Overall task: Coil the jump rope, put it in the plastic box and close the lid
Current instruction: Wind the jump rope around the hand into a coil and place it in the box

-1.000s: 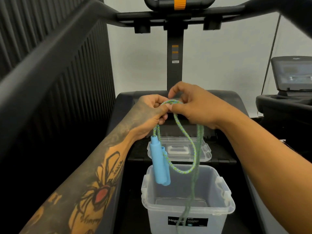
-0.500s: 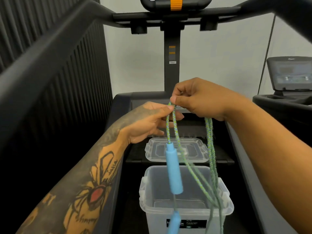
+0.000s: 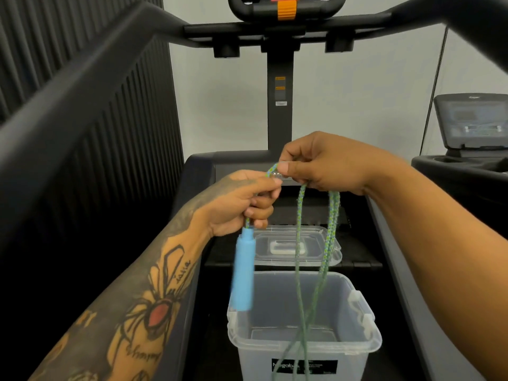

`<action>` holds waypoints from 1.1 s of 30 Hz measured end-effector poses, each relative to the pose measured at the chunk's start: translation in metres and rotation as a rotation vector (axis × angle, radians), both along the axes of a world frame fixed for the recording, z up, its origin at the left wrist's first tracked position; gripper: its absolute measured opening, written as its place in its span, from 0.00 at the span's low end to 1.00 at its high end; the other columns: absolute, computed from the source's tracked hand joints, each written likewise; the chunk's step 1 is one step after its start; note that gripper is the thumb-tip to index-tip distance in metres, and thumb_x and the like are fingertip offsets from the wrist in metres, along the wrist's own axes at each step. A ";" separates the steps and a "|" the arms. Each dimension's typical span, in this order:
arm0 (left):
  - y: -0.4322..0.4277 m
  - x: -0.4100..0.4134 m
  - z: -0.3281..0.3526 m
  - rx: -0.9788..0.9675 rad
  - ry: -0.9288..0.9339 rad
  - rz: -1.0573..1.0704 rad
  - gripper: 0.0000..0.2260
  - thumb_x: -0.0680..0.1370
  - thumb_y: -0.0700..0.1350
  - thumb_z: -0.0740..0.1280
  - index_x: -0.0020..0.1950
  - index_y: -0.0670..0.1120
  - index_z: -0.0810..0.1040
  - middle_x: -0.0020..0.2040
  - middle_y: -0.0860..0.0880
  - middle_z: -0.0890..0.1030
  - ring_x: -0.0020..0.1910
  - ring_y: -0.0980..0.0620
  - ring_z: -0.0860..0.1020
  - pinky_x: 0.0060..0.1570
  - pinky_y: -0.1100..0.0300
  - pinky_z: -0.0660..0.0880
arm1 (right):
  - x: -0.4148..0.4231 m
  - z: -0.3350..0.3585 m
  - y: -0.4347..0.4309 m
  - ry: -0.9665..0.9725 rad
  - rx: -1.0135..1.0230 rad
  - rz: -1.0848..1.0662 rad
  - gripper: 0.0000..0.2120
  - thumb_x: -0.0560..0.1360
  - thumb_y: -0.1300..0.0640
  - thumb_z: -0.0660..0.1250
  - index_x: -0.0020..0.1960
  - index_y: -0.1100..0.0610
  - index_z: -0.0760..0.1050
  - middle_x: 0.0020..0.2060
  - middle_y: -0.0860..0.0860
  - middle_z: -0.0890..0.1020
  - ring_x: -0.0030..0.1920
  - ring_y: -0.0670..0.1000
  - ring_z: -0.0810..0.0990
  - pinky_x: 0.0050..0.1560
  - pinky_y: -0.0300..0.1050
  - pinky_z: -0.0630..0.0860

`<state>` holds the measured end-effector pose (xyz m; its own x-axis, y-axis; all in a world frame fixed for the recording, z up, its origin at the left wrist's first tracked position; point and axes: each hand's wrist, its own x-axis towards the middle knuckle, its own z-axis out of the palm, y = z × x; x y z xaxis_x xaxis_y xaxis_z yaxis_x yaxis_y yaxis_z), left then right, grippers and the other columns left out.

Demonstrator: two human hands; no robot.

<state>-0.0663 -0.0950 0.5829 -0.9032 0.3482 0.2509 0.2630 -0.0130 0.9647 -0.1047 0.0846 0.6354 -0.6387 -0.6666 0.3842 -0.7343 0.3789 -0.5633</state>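
Note:
The green-and-blue braided jump rope (image 3: 331, 235) hangs in long loops from my right hand (image 3: 324, 163), which pinches it at the top. My left hand (image 3: 242, 204) grips the rope just above a blue handle (image 3: 243, 273) that dangles below it. The loops drop into and past the open clear plastic box (image 3: 360, 342), which stands on the treadmill belt below my hands. Its clear lid (image 3: 319, 237) lies flat just behind the box. The second handle is out of sight.
I stand on a treadmill: a black side rail (image 3: 90, 86) runs along the left, the console post (image 3: 279, 105) rises ahead. Another machine's console (image 3: 470, 122) is at the right. A white wall is behind.
My left hand has closed around the rope above the blue handle and pulled it left. The handle has swung from the middle to the box's left corner. The right hand stays put.

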 end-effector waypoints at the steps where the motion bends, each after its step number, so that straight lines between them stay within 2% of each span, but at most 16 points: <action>1: 0.000 -0.001 -0.001 -0.007 -0.013 -0.004 0.12 0.81 0.43 0.58 0.39 0.42 0.72 0.24 0.53 0.58 0.21 0.56 0.57 0.25 0.61 0.62 | -0.001 -0.001 -0.001 0.029 0.007 0.000 0.10 0.79 0.55 0.66 0.42 0.60 0.79 0.24 0.45 0.74 0.23 0.41 0.67 0.25 0.31 0.65; 2: 0.001 -0.001 -0.002 0.001 -0.026 -0.009 0.12 0.81 0.43 0.57 0.40 0.41 0.73 0.24 0.53 0.57 0.21 0.57 0.56 0.25 0.62 0.61 | -0.003 -0.001 -0.002 0.063 0.014 -0.006 0.10 0.78 0.55 0.66 0.42 0.58 0.80 0.24 0.45 0.76 0.25 0.41 0.69 0.29 0.33 0.68; 4: 0.004 -0.004 -0.004 0.035 -0.052 -0.020 0.14 0.81 0.45 0.56 0.43 0.40 0.76 0.24 0.53 0.57 0.22 0.57 0.55 0.24 0.62 0.62 | -0.007 -0.001 -0.005 0.124 0.015 -0.031 0.09 0.78 0.53 0.67 0.43 0.55 0.82 0.33 0.48 0.84 0.34 0.45 0.79 0.41 0.44 0.77; 5: 0.004 -0.007 -0.004 0.051 -0.061 -0.031 0.15 0.81 0.47 0.56 0.44 0.39 0.77 0.24 0.53 0.56 0.22 0.56 0.55 0.25 0.62 0.63 | -0.008 0.000 -0.005 0.138 0.009 -0.041 0.09 0.78 0.53 0.67 0.44 0.55 0.83 0.36 0.50 0.85 0.38 0.47 0.81 0.47 0.47 0.77; 6: 0.005 -0.009 -0.005 0.066 -0.068 -0.050 0.16 0.81 0.47 0.56 0.46 0.39 0.77 0.24 0.53 0.56 0.23 0.56 0.56 0.27 0.61 0.64 | -0.009 0.001 -0.007 0.145 0.003 -0.045 0.09 0.78 0.52 0.67 0.44 0.55 0.83 0.37 0.50 0.85 0.38 0.47 0.80 0.46 0.46 0.77; 8: 0.005 -0.012 -0.005 0.105 -0.077 -0.107 0.16 0.79 0.48 0.56 0.47 0.38 0.78 0.24 0.53 0.58 0.24 0.55 0.58 0.30 0.59 0.66 | -0.009 0.001 -0.010 0.141 -0.017 -0.036 0.10 0.78 0.53 0.66 0.44 0.56 0.83 0.31 0.49 0.81 0.30 0.44 0.75 0.38 0.43 0.73; 11: 0.005 -0.016 -0.005 0.179 -0.085 -0.183 0.18 0.75 0.47 0.54 0.49 0.36 0.79 0.25 0.49 0.66 0.26 0.51 0.68 0.36 0.55 0.73 | -0.008 0.002 -0.014 0.085 -0.060 -0.008 0.11 0.79 0.53 0.65 0.43 0.58 0.80 0.25 0.50 0.76 0.25 0.45 0.71 0.28 0.39 0.72; 14: 0.004 -0.021 -0.007 0.214 -0.113 -0.300 0.22 0.73 0.48 0.55 0.55 0.35 0.78 0.35 0.41 0.80 0.40 0.41 0.80 0.50 0.47 0.76 | -0.008 0.007 -0.018 0.156 -0.020 -0.016 0.12 0.78 0.51 0.66 0.42 0.59 0.80 0.26 0.55 0.78 0.28 0.44 0.73 0.31 0.36 0.71; 16: 0.005 -0.025 -0.010 0.217 -0.130 -0.372 0.24 0.72 0.48 0.56 0.60 0.34 0.76 0.48 0.36 0.83 0.53 0.35 0.80 0.59 0.44 0.73 | -0.008 0.013 -0.020 0.201 0.019 -0.025 0.12 0.77 0.50 0.68 0.41 0.58 0.81 0.29 0.56 0.78 0.30 0.44 0.71 0.34 0.38 0.70; 18: 0.008 -0.027 -0.013 0.216 -0.145 -0.422 0.25 0.72 0.47 0.57 0.64 0.33 0.73 0.58 0.33 0.79 0.63 0.34 0.74 0.65 0.43 0.68 | -0.007 0.019 -0.024 0.213 0.047 -0.021 0.13 0.75 0.49 0.70 0.38 0.57 0.80 0.23 0.46 0.74 0.25 0.41 0.67 0.30 0.33 0.67; 20: 0.011 -0.028 -0.015 0.229 -0.161 -0.477 0.26 0.72 0.46 0.57 0.66 0.33 0.70 0.64 0.32 0.75 0.68 0.34 0.69 0.69 0.42 0.62 | -0.006 0.025 -0.027 0.226 0.108 -0.019 0.12 0.75 0.50 0.70 0.36 0.56 0.80 0.19 0.43 0.71 0.23 0.42 0.66 0.26 0.30 0.65; 22: 0.012 -0.029 -0.016 0.247 -0.171 -0.509 0.27 0.73 0.46 0.57 0.68 0.32 0.68 0.67 0.32 0.71 0.71 0.34 0.65 0.72 0.42 0.58 | -0.006 0.028 -0.028 0.212 0.192 -0.001 0.13 0.76 0.50 0.69 0.36 0.55 0.79 0.20 0.43 0.71 0.23 0.42 0.66 0.28 0.33 0.66; 24: 0.013 -0.030 -0.016 0.257 -0.174 -0.526 0.27 0.73 0.44 0.56 0.69 0.31 0.65 0.68 0.32 0.70 0.72 0.34 0.63 0.72 0.43 0.58 | -0.007 0.030 -0.028 0.141 0.257 0.040 0.13 0.78 0.51 0.67 0.38 0.56 0.80 0.24 0.46 0.72 0.26 0.45 0.67 0.30 0.39 0.69; 26: 0.014 -0.029 -0.015 0.253 -0.167 -0.541 0.26 0.73 0.41 0.54 0.69 0.31 0.65 0.69 0.32 0.70 0.71 0.34 0.64 0.72 0.43 0.59 | -0.009 0.030 -0.028 0.103 0.270 0.079 0.12 0.78 0.52 0.66 0.41 0.57 0.80 0.25 0.49 0.73 0.27 0.47 0.68 0.30 0.41 0.70; 31: 0.017 -0.026 -0.013 0.260 -0.151 -0.564 0.26 0.72 0.37 0.53 0.69 0.31 0.65 0.67 0.32 0.71 0.69 0.34 0.67 0.70 0.43 0.61 | -0.019 0.025 -0.025 0.057 0.122 0.142 0.11 0.75 0.51 0.70 0.44 0.59 0.82 0.28 0.53 0.75 0.29 0.47 0.70 0.30 0.39 0.70; 33: 0.017 -0.025 -0.012 0.276 -0.144 -0.586 0.26 0.71 0.35 0.50 0.68 0.31 0.67 0.66 0.32 0.72 0.68 0.35 0.69 0.70 0.43 0.61 | -0.024 0.019 -0.023 0.029 0.045 0.157 0.11 0.75 0.52 0.71 0.44 0.61 0.82 0.27 0.49 0.78 0.28 0.44 0.73 0.31 0.35 0.71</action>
